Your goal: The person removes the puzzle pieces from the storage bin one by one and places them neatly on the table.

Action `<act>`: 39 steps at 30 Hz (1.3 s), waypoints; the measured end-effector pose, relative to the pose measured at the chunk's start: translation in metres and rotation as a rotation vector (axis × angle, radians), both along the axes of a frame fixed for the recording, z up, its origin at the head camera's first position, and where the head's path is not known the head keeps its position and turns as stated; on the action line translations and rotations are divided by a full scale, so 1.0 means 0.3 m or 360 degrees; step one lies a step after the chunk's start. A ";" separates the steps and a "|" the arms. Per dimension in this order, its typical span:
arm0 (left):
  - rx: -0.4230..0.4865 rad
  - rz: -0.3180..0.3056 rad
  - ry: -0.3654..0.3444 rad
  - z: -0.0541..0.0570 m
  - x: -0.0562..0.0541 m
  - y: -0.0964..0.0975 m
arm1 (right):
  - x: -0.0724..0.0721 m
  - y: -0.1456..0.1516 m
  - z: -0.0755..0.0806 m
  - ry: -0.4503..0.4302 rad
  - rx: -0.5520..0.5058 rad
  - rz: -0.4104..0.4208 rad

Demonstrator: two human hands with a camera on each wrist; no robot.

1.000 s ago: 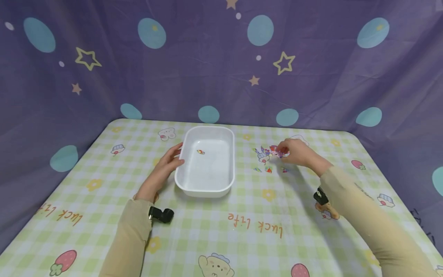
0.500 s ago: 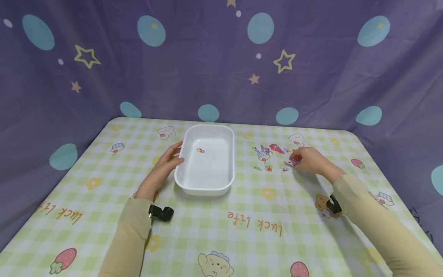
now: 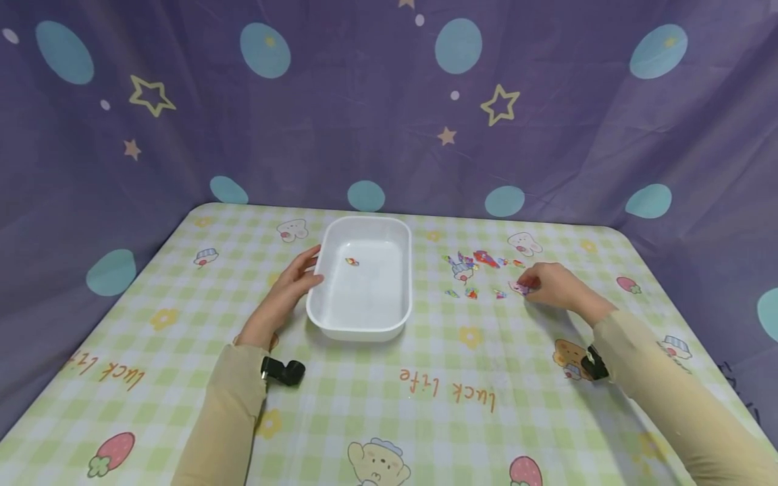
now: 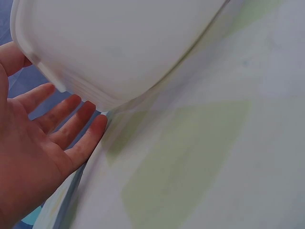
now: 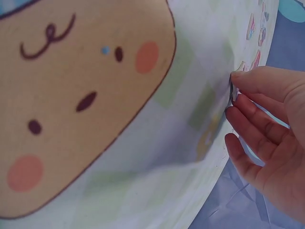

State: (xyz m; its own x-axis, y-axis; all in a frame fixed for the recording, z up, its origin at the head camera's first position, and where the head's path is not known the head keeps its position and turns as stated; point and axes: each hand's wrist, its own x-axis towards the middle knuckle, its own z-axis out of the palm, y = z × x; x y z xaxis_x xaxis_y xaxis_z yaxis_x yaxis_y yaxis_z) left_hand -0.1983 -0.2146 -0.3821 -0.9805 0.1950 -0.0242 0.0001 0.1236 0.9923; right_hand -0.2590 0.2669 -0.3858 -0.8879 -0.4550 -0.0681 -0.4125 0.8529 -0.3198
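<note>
A white plastic tub (image 3: pixel 365 320) stands left of the table's middle with one small red and yellow flat piece (image 3: pixel 352 262) inside. At its left side, my left hand (image 3: pixel 287 297) touches the rim with the thumb. In the left wrist view the other fingers (image 4: pixel 78 117) spread along the tub's outer wall. Over the right part of the table, my right hand (image 3: pixel 559 289) pinches a pinkish, shiny flat piece (image 3: pixel 521 288) between thumb and fingers, close to the cloth. Most of that piece is hidden by the fingertips in the right wrist view.
Several small flat colourful pieces lie in two loose rows left of the right hand, including a longer red one (image 3: pixel 486 258) and a red-green one (image 3: pixel 471 293). A checked, cartoon-printed cloth (image 3: pixel 340 418) covers the table. Behind hangs a purple curtain (image 3: pixel 365 121).
My right hand has moved right and slightly nearer with the pinkish piece, uncovering the red piece and smaller ones beside it. The left hand and tub have stayed put.
</note>
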 end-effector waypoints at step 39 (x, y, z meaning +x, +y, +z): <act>-0.0054 0.0036 -0.0010 -0.067 -0.040 -0.027 | -0.048 -0.223 0.146 0.0190 -0.0078 0.0188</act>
State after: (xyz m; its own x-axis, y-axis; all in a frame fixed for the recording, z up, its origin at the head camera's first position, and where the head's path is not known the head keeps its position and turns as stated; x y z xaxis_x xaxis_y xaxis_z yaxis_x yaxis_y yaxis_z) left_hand -0.2103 -0.2229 -0.4021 -0.9845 0.1716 -0.0366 -0.0094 0.1568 0.9876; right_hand -0.2734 0.2000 -0.3419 -0.8284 -0.5570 0.0592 -0.5466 0.7809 -0.3024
